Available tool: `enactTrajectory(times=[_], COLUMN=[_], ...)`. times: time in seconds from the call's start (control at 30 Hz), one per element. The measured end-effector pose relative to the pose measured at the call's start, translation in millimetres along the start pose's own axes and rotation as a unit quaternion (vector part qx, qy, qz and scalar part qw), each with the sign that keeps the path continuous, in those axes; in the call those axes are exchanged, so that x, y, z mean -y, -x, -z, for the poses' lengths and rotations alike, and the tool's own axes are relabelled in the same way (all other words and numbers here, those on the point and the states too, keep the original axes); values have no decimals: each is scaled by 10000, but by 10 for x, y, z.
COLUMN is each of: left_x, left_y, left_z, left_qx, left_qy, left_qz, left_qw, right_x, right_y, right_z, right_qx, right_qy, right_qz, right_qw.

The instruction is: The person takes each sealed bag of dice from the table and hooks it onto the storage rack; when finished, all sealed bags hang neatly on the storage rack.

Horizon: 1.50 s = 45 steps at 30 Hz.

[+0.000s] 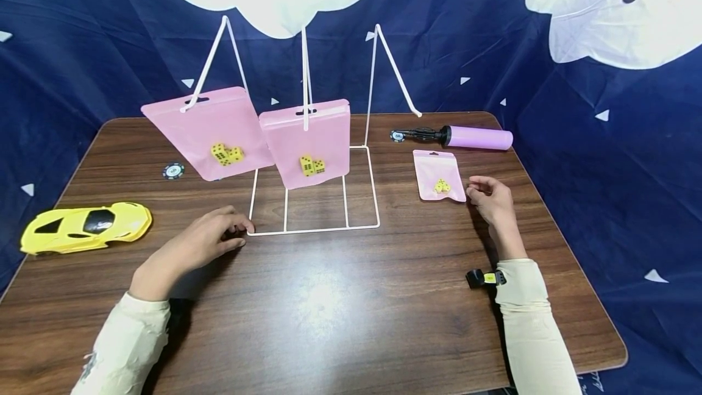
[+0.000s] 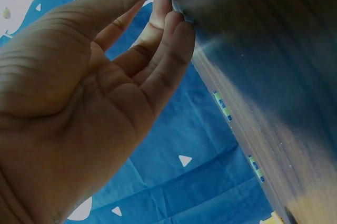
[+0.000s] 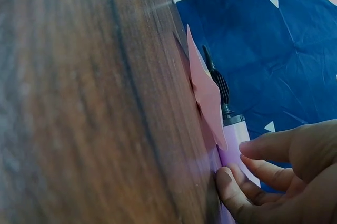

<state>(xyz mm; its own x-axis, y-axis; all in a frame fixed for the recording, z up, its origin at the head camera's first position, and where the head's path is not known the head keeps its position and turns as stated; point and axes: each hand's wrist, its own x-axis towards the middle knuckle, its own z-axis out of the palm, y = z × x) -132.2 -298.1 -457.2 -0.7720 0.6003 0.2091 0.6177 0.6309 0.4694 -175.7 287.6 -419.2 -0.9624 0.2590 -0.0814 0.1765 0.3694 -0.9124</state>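
Observation:
My left hand [image 1: 211, 235] reaches the front left corner of a white wire display rack [image 1: 315, 230], a fingertip touching it and the thumb apart. Two pink zip pouches with yellow dice, a left one [image 1: 192, 130] and a middle one [image 1: 285, 139], hang on the rack's arms. The right arm hangs bare. A smaller pink zip pouch [image 1: 433, 166] with yellow dice lies flat on the table right of the rack. Beside its lower right corner is my right hand [image 1: 493, 200], fingers loosely bent. In the right wrist view, a small gap separates the fingertips [image 3: 246, 149] from the pouch [image 3: 206, 95].
A purple hand pump [image 1: 477, 138] lies behind the small pouch, a poker chip [image 1: 397, 136] at its nozzle. Another poker chip [image 1: 173, 170] and a yellow toy car [image 1: 88, 227] are on the left. A blue patterned cloth [image 1: 450, 17] hangs behind the wooden table [image 1: 384, 322].

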Motion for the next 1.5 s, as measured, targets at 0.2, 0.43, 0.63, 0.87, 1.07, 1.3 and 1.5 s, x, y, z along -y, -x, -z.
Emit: enactTrajectory(times=[0.2,0.43,0.63,0.87,1.07,1.3,1.5], left_x=[-391,173,407,-20,195,23,399], left_y=[-104,27,69,-20,22,-17,67], left_z=[199,-122,-223,1,-124,-44,-239], left_qx=[223,92,118,14,-59,282,114], left_qy=[-142,-293,-498,56,-133,-311,-480], left_qz=[283,102,58,0,7,338,159], left_qw=[9992,9995,9987,10000,9999,9985,9987], right_x=[-4,-9,15,35,42,35,24], right_y=[-18,-20,-24,-37,-54,-67,-75], right_z=[-6,-23,-37,-43,-55,-91,-96], right_qx=[57,79,-26,5,-35,-118,-122], right_qy=[564,1103,1260,1204,1450,1815,1946], right_qz=[28,-110,-70,-191,-157,-52,178], right_qw=[9984,9938,9920,9925,9893,9833,9807])
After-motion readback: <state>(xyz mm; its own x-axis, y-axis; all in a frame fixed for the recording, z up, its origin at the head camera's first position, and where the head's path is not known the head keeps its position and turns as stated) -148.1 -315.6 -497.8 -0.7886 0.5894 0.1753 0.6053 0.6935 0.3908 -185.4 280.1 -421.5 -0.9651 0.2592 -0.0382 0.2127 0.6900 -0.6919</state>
